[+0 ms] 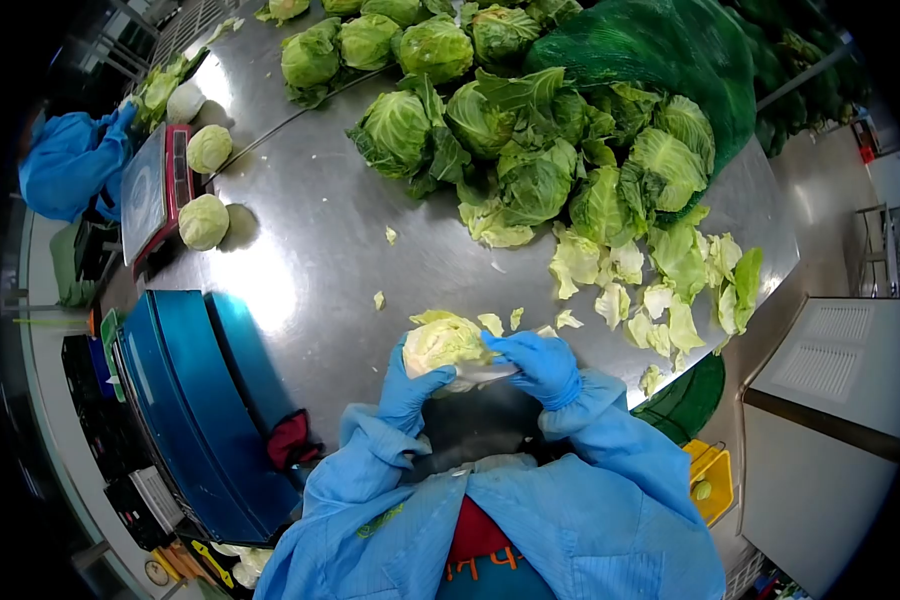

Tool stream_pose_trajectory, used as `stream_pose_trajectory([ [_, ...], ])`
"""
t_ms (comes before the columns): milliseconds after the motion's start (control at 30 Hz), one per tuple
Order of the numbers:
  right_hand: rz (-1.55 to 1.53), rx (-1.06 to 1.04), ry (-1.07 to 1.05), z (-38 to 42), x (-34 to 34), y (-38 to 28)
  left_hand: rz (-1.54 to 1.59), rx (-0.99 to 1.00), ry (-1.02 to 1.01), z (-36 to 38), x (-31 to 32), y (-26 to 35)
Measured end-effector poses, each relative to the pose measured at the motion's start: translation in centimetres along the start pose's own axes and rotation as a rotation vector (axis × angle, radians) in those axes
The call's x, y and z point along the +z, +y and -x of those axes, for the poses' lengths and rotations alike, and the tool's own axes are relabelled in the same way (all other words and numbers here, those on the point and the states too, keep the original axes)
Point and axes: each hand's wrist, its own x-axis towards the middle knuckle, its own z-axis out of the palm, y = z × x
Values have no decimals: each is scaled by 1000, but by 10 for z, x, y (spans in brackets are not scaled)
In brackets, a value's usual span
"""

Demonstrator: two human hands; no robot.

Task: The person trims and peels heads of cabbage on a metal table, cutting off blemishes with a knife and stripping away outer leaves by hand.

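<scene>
no words, brands or numbers can be read anywhere in this view. the flat grey weighing scale with a red edge [155, 190] at the left of the steel table shows only a blank platform, its display too small to make out. the orange marks on the red cloth under the person's blue coat [480, 565] (near the bottom edge) may be lettering, but they are too blurred and cut off to read.

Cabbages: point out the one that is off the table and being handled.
The pale cabbage gripped between the left hand and right hand, both blue-gloved. Every other cabbage lies on the steel table, untouched.
</scene>
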Motion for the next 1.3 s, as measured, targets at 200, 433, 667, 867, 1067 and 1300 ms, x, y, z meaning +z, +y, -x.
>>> stream_pose_trajectory([
  [200,-131,441,382,-7,-44,17,-22,-8,-113,-10,-5,0],
  [433,-560,420,-181,-33,-12,-18,-156,36,-249,-18,-10,0],
  [667,-88,109,-207,-36,-2,-2,-173,37,-228,-24,-9,1],
  [867,58,-153,-152,-40,-28,-28,-174,62,-236,-25,-1,5],
  [1067,-171,527,256,-58,-72,-14,-156,101,-212,-20,2,6],
  [1300,-442,249,-303,-58,-25,-11,-166,34,-230,-23,6,13],
])
